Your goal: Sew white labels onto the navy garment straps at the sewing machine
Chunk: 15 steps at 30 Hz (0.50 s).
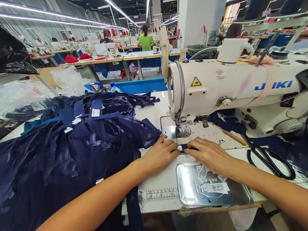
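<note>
White table (157, 181) under sewing machine (207, 89). I see left hand (160, 155) and right hand (210, 154) pinching opposite ends of navy strip (185, 147), white label (180, 148) showing, just short of presser foot (178, 130), probably keeping it flat. Metal tray (187, 196) holds loose labels (216, 188), presumably for easy reach.

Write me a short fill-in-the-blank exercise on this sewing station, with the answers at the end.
1. The left hand and right hand touch a strip of dark ____ fabric.
2. The yellow warning sticker on the sewing machine is shaped like a ____.
3. In this view, the black scissors lie to the ____ of the metal tray.

Missing words: blue; triangle; right.
</note>
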Each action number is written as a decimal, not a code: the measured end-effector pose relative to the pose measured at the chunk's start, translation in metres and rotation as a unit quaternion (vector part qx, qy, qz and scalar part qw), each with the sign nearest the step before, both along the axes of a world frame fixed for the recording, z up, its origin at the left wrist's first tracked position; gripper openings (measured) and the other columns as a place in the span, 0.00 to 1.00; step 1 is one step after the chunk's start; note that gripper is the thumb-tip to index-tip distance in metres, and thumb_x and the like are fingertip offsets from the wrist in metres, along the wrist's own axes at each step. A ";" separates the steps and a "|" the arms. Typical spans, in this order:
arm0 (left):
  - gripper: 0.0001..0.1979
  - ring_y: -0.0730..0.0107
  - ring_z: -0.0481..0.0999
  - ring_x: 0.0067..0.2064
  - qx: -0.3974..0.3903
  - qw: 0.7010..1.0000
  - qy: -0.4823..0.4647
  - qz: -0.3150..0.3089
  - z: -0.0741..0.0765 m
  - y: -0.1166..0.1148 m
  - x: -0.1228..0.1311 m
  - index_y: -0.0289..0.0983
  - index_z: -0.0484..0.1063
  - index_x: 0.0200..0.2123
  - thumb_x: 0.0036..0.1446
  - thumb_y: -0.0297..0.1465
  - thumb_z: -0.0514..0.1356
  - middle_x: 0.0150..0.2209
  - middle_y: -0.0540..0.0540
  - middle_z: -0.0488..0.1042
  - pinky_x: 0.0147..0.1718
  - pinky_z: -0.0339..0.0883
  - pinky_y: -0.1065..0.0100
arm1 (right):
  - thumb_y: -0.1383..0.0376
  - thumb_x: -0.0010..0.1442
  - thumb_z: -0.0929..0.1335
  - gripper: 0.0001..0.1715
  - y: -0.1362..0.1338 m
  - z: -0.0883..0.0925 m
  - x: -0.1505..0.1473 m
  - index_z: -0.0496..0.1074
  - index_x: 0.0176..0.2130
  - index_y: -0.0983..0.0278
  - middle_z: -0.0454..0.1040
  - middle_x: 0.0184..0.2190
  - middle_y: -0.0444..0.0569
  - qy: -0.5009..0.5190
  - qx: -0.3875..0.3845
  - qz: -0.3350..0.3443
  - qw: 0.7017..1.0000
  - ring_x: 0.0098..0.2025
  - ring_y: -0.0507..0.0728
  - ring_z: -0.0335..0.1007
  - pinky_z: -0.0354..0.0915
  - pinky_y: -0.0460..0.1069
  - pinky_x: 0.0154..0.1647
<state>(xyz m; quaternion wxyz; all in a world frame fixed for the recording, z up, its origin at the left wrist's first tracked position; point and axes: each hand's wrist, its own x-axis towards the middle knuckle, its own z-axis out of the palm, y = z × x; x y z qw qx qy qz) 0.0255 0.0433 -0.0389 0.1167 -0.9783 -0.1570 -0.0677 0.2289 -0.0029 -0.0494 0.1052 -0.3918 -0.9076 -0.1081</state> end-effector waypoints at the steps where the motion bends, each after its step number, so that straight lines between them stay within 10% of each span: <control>1: 0.11 0.64 0.66 0.45 -0.005 1.000 -0.008 -0.002 -0.001 0.000 0.000 0.35 0.66 0.41 0.57 0.24 0.48 0.43 0.42 0.70 0.47 0.51 0.57 | 0.74 0.58 0.58 0.15 0.000 0.000 0.000 0.69 0.40 0.65 0.68 0.35 0.53 0.001 0.003 0.000 1.000 0.35 0.57 0.62 0.62 0.50 0.30; 15: 0.11 0.63 0.66 0.43 0.055 0.998 -0.014 -0.027 -0.006 0.001 0.002 0.34 0.68 0.39 0.58 0.24 0.47 0.39 0.42 0.71 0.46 0.52 0.56 | 0.69 0.57 0.60 0.09 0.019 -0.004 -0.007 0.67 0.38 0.64 0.68 0.33 0.50 0.146 -0.076 -0.107 0.981 0.34 0.56 0.66 0.64 0.50 0.31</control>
